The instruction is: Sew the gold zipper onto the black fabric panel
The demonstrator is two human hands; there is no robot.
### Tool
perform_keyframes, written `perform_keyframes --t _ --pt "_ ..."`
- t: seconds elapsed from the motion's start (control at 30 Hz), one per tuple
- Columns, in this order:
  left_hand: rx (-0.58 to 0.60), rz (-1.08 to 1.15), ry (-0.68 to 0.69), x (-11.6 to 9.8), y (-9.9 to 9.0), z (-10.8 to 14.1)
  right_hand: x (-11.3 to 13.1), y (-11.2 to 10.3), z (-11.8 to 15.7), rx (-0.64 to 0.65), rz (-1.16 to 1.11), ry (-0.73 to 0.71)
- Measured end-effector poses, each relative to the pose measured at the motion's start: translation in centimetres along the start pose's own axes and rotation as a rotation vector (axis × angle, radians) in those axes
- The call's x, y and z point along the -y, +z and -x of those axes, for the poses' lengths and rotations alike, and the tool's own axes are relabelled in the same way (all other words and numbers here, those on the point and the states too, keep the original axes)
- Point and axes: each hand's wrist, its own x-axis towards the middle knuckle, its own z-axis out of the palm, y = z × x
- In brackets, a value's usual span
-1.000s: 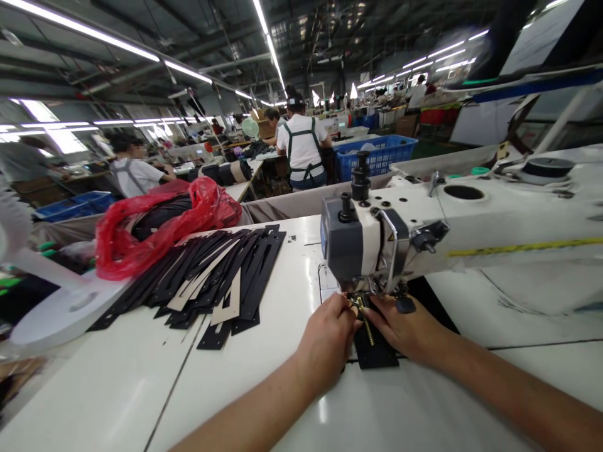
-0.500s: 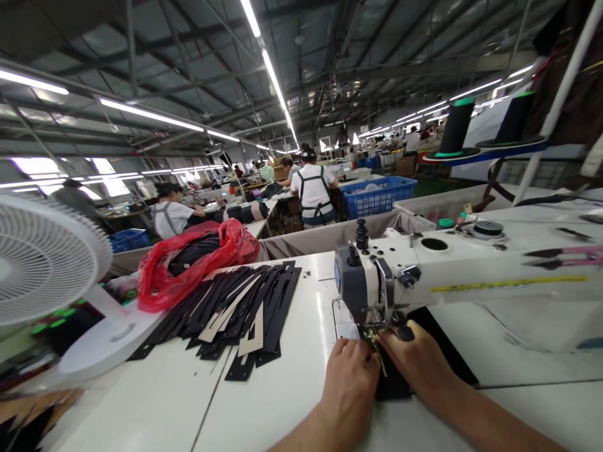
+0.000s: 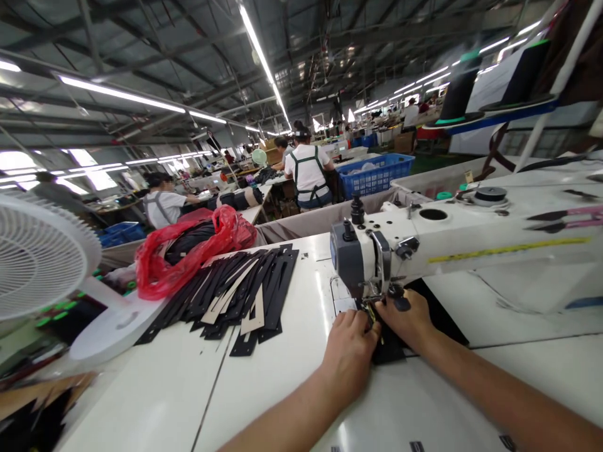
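Note:
A white sewing machine (image 3: 480,245) with a dark grey head stands in front of me. Beneath its needle area lies a black fabric piece (image 3: 443,317) that reaches out to the right and toward me. My left hand (image 3: 351,348) is closed at the left edge of this piece, fingers bent and thumb tucked in. Just right of it, my right hand (image 3: 407,320) grips the piece close to the presser foot, partly behind a dark knob. Between the hands a narrow yellowish-gold strip (image 3: 381,336) shows; its kind is unclear. My fingertips are mostly hidden.
Left of the machine lies a pile of black and beige strips (image 3: 254,295), beside a red plastic bag (image 3: 195,251). A white fan (image 3: 101,326) stands farther left. Thread cones (image 3: 461,88) rise at right. Co-workers (image 3: 308,169) sit beyond, near a blue basket (image 3: 374,176).
The view has tilted, so the table and machine appear higher. Both hands stay at the black fabric piece by the needle area, with only slight shifts of the fingers.

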Motion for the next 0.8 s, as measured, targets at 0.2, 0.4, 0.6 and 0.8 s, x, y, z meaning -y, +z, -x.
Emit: perform_keyframes --t 0.2,0.4,0.6,0.8 --pt "-0.034 0.053 -0.069 0.1 0.0 1.1 -0.4 -2.2 2.7 0.018 -0.027 -0.152" --pt "0.015 0.199 0.049 -0.3 -1.6 2.4 -0.3 -5.0 5.4 0.075 -0.236 -0.586" --pt "0.074 0.166 -0.255 0.9 -2.1 -0.4 0.0 -5.3 0.1 0.173 -0.224 -0.409" --pt "0.037 0.077 -0.148 0.3 -0.6 0.0 0.1 -5.4 3.4 0.092 -0.179 -0.510"
